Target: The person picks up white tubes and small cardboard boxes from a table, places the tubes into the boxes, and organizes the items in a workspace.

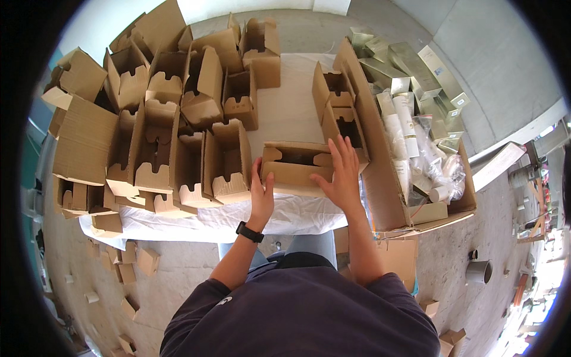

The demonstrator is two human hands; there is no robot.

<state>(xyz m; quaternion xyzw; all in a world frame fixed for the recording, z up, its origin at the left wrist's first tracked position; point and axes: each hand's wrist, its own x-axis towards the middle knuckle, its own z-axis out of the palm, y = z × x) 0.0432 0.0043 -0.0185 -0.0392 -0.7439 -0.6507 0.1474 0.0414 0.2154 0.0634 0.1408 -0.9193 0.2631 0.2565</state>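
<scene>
Fingers of the left hand [262, 193] lie side by side against the left end of a long cardboard box [294, 178], thumb set apart at its near wall; whether they pinch cannot be told. Those of the right hand [344, 181] are spread wide over its right end, clamped on nothing.

Beneath is a surface [291, 110] draped in white cloth; the box lies near the middle of its near edge, opening upward. Open boxes [228, 165] crowd the left half back to the far left corner. Along the right edge stands a big carton [379, 187] with pale metallic boxes [411, 68], white tubes [405, 122] and clear plastic wrapping [439, 163]. A pair of open boxes [326, 95] touches or nearly touches its left wall.

Placing or squaring up the long box seems to be the step in hand; moving it on would call for both palms level against its ends, clear of the notched flaps. Smallest is a dark wristwatch [249, 232] on the left wrist.
</scene>
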